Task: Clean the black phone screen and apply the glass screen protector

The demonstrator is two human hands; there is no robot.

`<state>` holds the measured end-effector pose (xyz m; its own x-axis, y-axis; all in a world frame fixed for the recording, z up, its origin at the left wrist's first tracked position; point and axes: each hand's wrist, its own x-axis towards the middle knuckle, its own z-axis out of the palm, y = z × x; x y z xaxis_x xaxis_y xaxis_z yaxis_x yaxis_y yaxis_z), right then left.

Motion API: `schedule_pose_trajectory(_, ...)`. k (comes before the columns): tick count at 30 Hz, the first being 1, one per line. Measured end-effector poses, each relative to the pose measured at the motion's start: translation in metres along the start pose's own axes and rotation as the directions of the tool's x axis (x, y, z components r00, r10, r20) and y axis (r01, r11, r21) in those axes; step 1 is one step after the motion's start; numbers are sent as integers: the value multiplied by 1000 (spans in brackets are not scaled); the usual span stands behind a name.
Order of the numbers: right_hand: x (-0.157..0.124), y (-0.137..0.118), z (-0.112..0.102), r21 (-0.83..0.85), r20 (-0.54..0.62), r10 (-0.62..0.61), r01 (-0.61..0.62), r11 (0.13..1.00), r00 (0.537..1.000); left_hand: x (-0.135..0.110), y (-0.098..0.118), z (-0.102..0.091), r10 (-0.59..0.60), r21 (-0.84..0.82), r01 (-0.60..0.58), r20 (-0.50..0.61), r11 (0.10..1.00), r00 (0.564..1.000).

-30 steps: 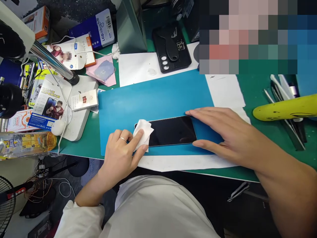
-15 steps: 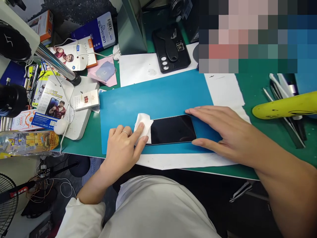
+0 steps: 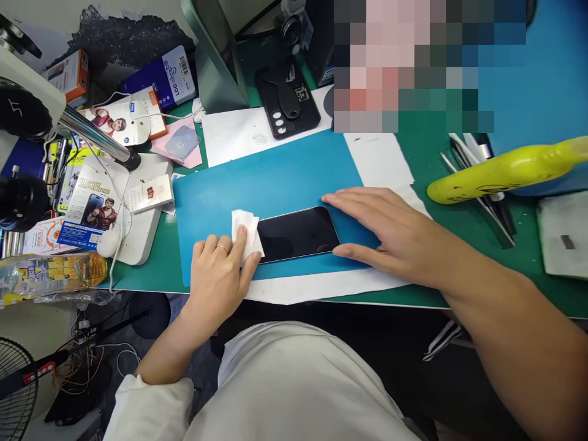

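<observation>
A phone (image 3: 298, 234) with a dark screen lies face up on a blue mat (image 3: 275, 177). At its left end, my left hand (image 3: 218, 275) presses a folded white wipe (image 3: 252, 237) onto the glass with the index finger and thumb, the other fingers curled. The wipe covers that end of the phone. My right hand (image 3: 390, 236) is open around the right end, its thumb and fingertips spread at the two corners. Nothing is gripped in it.
Behind the mat lies a black phone case (image 3: 287, 98) on white paper. Boxes (image 3: 96, 196), a lamp post (image 3: 98, 138) and a drink bottle (image 3: 55, 275) crowd the left side. To the right are a yellow squeeze bottle (image 3: 496, 174), tweezers and pens, and a pale pad (image 3: 565, 236).
The view has turned to the right, so everything appears farther left and the pale pad has come into sight. Both hands keep about the same places on the phone.
</observation>
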<state>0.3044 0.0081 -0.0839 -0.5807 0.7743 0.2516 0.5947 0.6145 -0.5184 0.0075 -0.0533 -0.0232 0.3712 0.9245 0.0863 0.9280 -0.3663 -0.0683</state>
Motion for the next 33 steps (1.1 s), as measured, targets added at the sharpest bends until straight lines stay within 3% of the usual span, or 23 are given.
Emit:
schedule_pose_trajectory(6,1,-2,0,21,-31,6,-5,1000,999,-11,3,-6,-1,34,1,2,999,1000)
schedule_pose_trajectory(18,2,-4,-2,27,-81,-42,44,999,996,-3,4,-11,60,119,-57,-26,991,998)
schedule_pose_trajectory(26,2,-3,-1,11,-90,-93,94,995,992,12,19,-11,152,130,-148,-24,980,988)
schedule_pose_trajectory(33,0,-1,0,21,-73,-74,76,997,995,1,8,-20,67,163,-75,54,984,996)
